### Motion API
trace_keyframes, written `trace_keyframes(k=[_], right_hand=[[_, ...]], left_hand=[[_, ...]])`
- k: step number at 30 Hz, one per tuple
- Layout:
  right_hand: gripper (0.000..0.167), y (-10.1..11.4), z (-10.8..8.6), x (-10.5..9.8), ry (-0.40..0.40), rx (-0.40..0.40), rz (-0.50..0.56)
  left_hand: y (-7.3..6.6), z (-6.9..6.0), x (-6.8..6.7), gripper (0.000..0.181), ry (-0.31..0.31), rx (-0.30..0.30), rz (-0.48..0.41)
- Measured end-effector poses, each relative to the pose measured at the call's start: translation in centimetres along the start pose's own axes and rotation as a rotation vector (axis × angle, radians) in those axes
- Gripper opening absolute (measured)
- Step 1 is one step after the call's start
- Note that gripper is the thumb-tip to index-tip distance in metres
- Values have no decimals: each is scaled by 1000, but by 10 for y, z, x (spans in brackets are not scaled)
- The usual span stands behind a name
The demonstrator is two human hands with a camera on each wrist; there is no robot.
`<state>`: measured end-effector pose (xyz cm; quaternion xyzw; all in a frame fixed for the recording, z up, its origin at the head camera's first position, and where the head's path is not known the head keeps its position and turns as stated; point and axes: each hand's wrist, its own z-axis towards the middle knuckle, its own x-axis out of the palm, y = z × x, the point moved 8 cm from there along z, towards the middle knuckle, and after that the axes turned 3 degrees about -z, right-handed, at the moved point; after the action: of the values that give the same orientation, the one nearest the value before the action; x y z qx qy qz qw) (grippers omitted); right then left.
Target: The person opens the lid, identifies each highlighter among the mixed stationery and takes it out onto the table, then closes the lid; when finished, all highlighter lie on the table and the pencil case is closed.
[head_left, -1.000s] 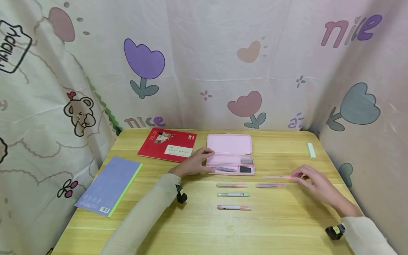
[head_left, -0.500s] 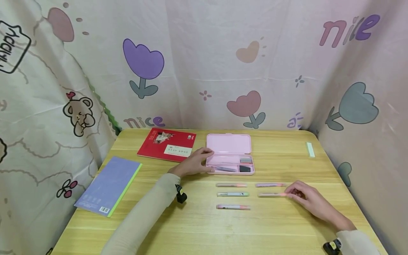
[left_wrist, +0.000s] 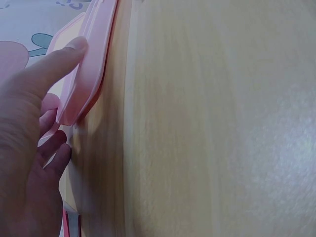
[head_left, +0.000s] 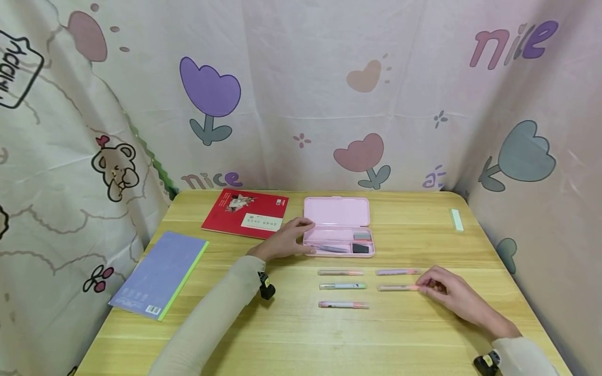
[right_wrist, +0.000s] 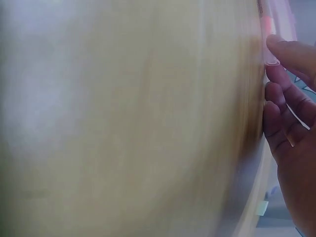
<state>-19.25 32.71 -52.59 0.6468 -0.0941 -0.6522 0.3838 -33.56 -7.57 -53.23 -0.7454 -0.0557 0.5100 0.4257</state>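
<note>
A pink pencil case (head_left: 336, 211) lies with its lid folded back at the far middle of the table. My left hand (head_left: 282, 241) grips its left end, thumb on the near side, as the left wrist view also shows. Inside lie a grey slim item (head_left: 331, 249), a grey block (head_left: 361, 236) and a black block (head_left: 360, 248). My right hand (head_left: 449, 291) pinches the orange end of a highlighter pen (head_left: 395, 288) that lies on the table. A purple pen (head_left: 397, 272) is just beyond it. Three more pens, one of them green-ended (head_left: 343, 286), form a column to the left.
A red booklet (head_left: 230, 219) lies behind my left forearm, left of the case. Farther left is a purple notebook (head_left: 157, 274) with a green edge. One pale green strip (head_left: 457, 220) sits at the far right. Printed curtains (head_left: 291, 94) enclose the table's back and sides.
My right hand has brought the highlighter pen nearer, from beyond the purple pen to a place in front of it, then slightly left. The left hand keeps its place on the case.
</note>
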Motion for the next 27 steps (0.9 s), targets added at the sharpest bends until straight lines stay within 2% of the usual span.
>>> trace_keyframes(k=[11,19,22,27], right_hand=[[23,0,1,1,-11,13,-19],[19,-1,4,-5,-57,31,-20],[16,2,10,-11,-88,30,-50],[16,20,34,-23,-133,-42,-84]], left_hand=[[1,-1,-1,89,4,-15,-4],[1,-2,-1,88,2,-12,3],[0,-2,-1,88,-2,0,-1],[0,-1,0,88,-6,9,-10]])
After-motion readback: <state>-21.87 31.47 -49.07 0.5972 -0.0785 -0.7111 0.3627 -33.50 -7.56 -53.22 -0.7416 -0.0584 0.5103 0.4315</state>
